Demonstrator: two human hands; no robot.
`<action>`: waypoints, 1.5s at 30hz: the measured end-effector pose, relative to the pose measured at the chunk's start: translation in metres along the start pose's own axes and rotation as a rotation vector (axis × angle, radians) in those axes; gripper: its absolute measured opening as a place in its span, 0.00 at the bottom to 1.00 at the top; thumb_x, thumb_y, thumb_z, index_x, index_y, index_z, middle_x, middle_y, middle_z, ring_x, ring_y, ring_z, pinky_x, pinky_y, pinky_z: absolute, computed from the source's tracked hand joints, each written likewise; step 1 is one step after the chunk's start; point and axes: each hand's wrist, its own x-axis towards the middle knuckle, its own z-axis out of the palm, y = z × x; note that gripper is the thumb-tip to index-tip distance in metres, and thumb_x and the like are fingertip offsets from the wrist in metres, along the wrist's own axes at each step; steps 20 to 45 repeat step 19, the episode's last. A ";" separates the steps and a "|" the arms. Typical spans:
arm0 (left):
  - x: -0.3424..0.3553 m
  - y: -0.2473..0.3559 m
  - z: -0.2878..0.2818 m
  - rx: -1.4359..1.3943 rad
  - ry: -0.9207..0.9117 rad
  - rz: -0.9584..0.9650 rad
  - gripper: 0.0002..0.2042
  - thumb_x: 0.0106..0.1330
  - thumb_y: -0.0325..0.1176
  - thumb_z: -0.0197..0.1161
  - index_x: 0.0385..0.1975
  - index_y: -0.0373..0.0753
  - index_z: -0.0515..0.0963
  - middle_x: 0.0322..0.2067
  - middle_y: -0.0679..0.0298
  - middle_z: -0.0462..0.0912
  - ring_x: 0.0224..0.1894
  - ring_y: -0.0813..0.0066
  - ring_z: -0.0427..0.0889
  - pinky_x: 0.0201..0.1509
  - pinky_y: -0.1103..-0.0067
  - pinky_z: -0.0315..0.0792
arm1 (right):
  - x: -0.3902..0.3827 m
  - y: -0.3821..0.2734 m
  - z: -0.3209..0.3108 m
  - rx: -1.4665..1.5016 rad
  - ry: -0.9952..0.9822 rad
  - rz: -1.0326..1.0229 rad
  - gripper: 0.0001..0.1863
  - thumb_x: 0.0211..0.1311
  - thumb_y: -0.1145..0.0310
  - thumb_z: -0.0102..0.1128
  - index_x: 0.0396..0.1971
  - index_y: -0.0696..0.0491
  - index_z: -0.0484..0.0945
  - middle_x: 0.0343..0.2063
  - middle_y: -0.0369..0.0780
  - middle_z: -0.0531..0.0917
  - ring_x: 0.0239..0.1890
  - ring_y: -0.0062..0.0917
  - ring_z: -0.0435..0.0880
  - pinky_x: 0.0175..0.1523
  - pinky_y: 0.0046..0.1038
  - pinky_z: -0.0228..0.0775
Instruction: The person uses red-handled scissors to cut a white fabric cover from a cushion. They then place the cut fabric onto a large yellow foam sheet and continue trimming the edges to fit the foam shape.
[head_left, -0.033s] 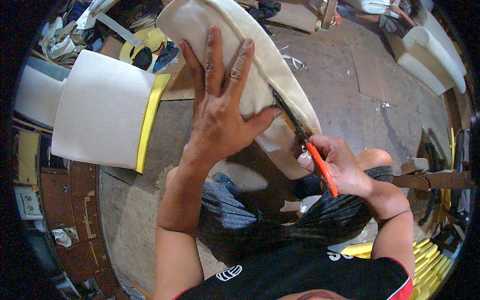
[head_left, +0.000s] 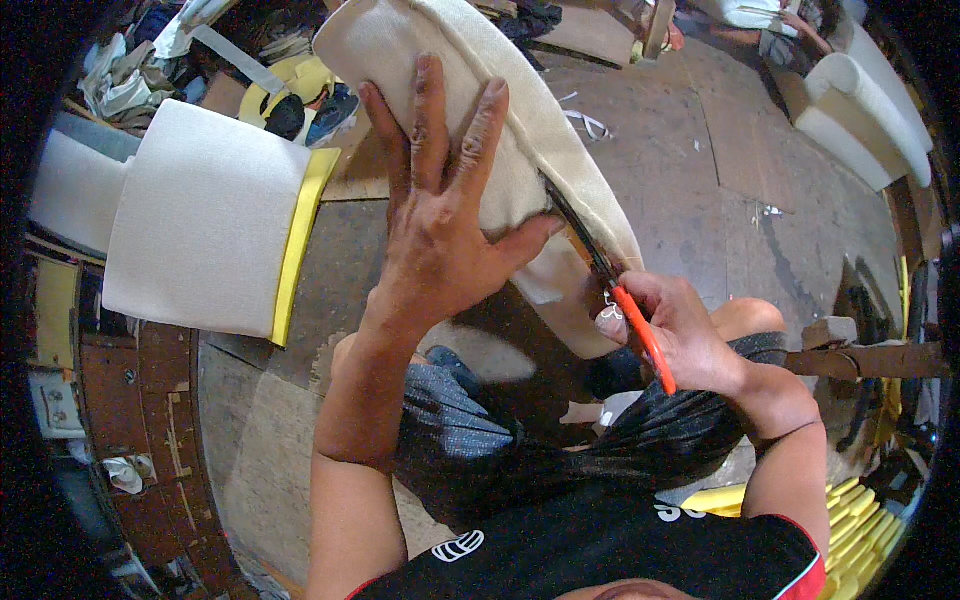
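A long upholstered piece in cream fabric [head_left: 565,140], with a raised seam along it, slants across the space above my lap. My left hand [head_left: 435,215] lies flat on its near face, fingers spread and thumb out toward the seam. Red-handled scissors [head_left: 642,340], seen nearly edge-on, are in my right hand [head_left: 680,325], whose fingers wrap round the handle. Their dark blades run up along the fabric edge, tips just beyond my left thumb. A small tangle of white thread [head_left: 611,307] hangs near my right thumb. The underside of the piece is partly hidden.
On the left stands a pale padded panel [head_left: 210,220] with a yellow foam edge [head_left: 305,245]. Cloth scraps [head_left: 125,80] pile up behind it. A cream upholstered seat [head_left: 865,115] is at the far right, near another person's arm [head_left: 805,30]. Yellow foam strips [head_left: 860,540] lie lower right.
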 end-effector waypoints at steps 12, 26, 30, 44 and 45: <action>-0.010 0.007 -0.002 0.008 0.001 -0.032 0.51 0.44 0.47 0.79 0.71 0.44 0.59 0.74 0.41 0.39 0.70 0.19 0.28 0.70 0.38 0.39 | -0.005 0.009 0.005 -0.024 0.010 -0.033 0.21 0.61 0.54 0.67 0.25 0.59 0.75 0.17 0.39 0.73 0.26 0.17 0.71 0.29 0.31 0.64; -0.003 0.004 -0.003 -0.003 0.011 -0.043 0.50 0.45 0.46 0.79 0.72 0.47 0.59 0.74 0.42 0.38 0.71 0.21 0.27 0.70 0.38 0.40 | -0.001 -0.011 -0.015 -0.286 -0.073 -0.005 0.21 0.57 0.51 0.70 0.28 0.57 0.80 0.19 0.37 0.80 0.23 0.20 0.75 0.29 0.31 0.67; -0.003 0.004 -0.003 -0.003 0.011 -0.043 0.50 0.45 0.46 0.79 0.72 0.47 0.59 0.74 0.42 0.38 0.71 0.21 0.27 0.70 0.38 0.40 | -0.001 -0.011 -0.015 -0.286 -0.073 -0.005 0.21 0.57 0.51 0.70 0.28 0.57 0.80 0.19 0.37 0.80 0.23 0.20 0.75 0.29 0.31 0.67; -0.003 0.004 -0.003 -0.003 0.011 -0.043 0.50 0.45 0.46 0.79 0.72 0.47 0.59 0.74 0.42 0.38 0.71 0.21 0.27 0.70 0.38 0.40 | -0.001 -0.011 -0.015 -0.286 -0.073 -0.005 0.21 0.57 0.51 0.70 0.28 0.57 0.80 0.19 0.37 0.80 0.23 0.20 0.75 0.29 0.31 0.67; -0.003 0.004 -0.003 -0.003 0.011 -0.043 0.50 0.45 0.46 0.79 0.72 0.47 0.59 0.74 0.42 0.38 0.71 0.21 0.27 0.70 0.38 0.40 | -0.001 -0.011 -0.015 -0.286 -0.073 -0.005 0.21 0.57 0.51 0.70 0.28 0.57 0.80 0.19 0.37 0.80 0.23 0.20 0.75 0.29 0.31 0.67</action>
